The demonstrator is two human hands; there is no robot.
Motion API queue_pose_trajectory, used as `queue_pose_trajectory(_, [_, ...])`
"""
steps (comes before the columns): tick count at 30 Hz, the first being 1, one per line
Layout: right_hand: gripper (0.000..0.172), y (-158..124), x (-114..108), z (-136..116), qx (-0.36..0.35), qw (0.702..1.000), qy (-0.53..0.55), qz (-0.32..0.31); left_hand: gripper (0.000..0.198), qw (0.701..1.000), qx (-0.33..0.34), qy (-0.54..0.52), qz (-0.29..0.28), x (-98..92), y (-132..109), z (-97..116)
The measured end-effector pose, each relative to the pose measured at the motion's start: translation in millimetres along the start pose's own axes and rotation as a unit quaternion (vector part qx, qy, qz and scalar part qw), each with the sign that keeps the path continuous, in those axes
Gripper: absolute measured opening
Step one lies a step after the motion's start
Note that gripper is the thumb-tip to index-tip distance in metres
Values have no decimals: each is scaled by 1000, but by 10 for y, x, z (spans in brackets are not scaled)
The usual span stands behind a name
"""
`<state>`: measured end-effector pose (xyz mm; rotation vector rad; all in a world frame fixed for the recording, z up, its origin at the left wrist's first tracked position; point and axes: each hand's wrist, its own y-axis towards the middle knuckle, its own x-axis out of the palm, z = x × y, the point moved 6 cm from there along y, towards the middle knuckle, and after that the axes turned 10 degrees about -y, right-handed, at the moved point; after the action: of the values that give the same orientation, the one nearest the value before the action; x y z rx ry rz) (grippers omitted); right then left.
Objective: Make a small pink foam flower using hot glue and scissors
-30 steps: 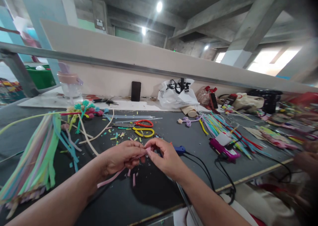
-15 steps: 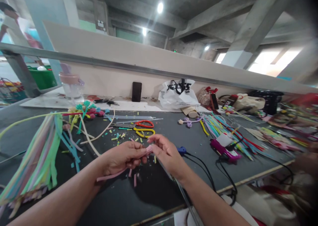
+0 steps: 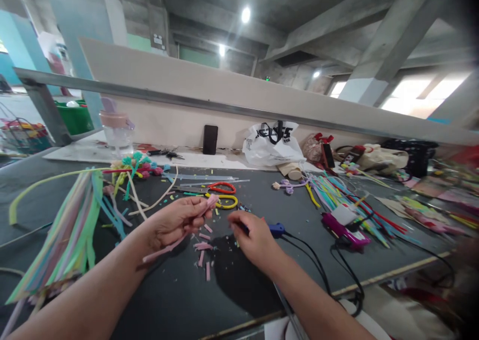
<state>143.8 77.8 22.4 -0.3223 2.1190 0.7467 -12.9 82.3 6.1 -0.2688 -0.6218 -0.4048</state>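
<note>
My left hand point(image 3: 179, 223) pinches a pink fuzzy craft stem point(image 3: 211, 201). Its bunched end sticks up past the fingertips and a loose tail hangs below the palm. My right hand point(image 3: 256, 240) is apart from it, fingers curled around a corded tool with a blue handle point(image 3: 277, 230); the tool's front is mostly hidden by the hand. Short cut pink pieces point(image 3: 202, 247) lie on the table below my left hand. Beyond the hands rest scissors with red and yellow handles point(image 3: 226, 202), among small coloured scraps.
Bundled pastel stems point(image 3: 71, 220) lie at the left, beside finished coloured tufts point(image 3: 136, 163). A phone point(image 3: 210, 139) and a white plastic bag point(image 3: 273, 145) stand along the back board. To the right lie a purple device point(image 3: 346, 230), black cables point(image 3: 314, 265) and more stems point(image 3: 333, 195).
My hands have separated: the right has let go of the pink stem and moved right to the blue-handled tool. The left has lifted the stem slightly up and left. The view has shifted a little.
</note>
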Motion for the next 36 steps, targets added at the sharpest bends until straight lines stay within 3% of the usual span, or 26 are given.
queue_pose_trajectory(4, [17,-85,183,-264,-129,981,-114,-92,12,999,38,-28,5,-102,-8,98])
queue_pose_trajectory(10, [18,-119,384,-407,-162,947,-218,-171,11,998,36,-42,5,-103,8,67])
queue_pose_trajectory(20, [13,-104,474,-386,-169,936,-250,-180,12,999,11,-42,-18,-77,36,-27])
queue_pose_trajectory(25, [16,-46,172,-350,-139,958,-211,-135,15,999,-8,-42,-24,-36,18,-56])
queue_pose_trajectory(28, [16,15,-198,-117,-51,972,-212,-88,17,999,-16,-40,-31,-19,21,-64])
queue_pose_trajectory(31, [34,-19,-437,248,51,957,-256,-124,16,998,-16,-39,-37,-5,27,-57])
queue_pose_trajectory(34, [48,-108,-455,441,55,948,-241,-199,15,998,-10,-38,-39,3,20,-40])
queue_pose_trajectory(36, [46,-120,-446,435,40,957,-208,-196,14,999,-6,-36,-38,2,12,-29])
